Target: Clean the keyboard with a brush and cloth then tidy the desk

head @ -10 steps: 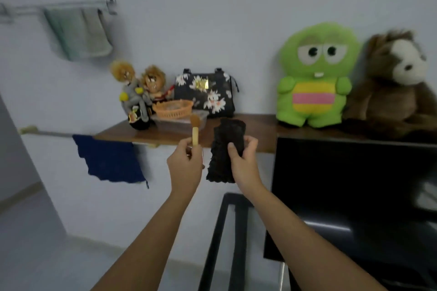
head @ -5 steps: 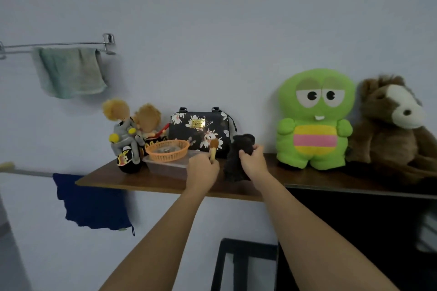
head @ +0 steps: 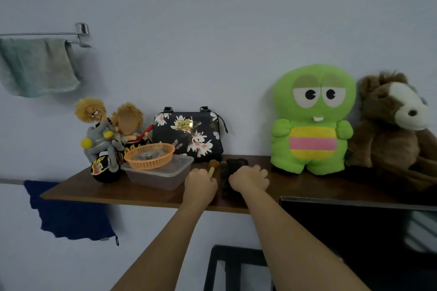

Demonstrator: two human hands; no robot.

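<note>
Both tools are now at the wooden shelf (head: 151,192), so the task seems near its end. The left hand (head: 200,181) holds the brush (head: 212,168) in closed fingers; the right hand (head: 249,179) presses the dark cloth (head: 228,172) onto the shelf. Letting go remains; the keyboard is not in view.

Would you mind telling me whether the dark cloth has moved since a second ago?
Yes. The dark cloth was held up below the wooden shelf's front edge; now it lies on the shelf under the right hand, before the floral bag.
</note>
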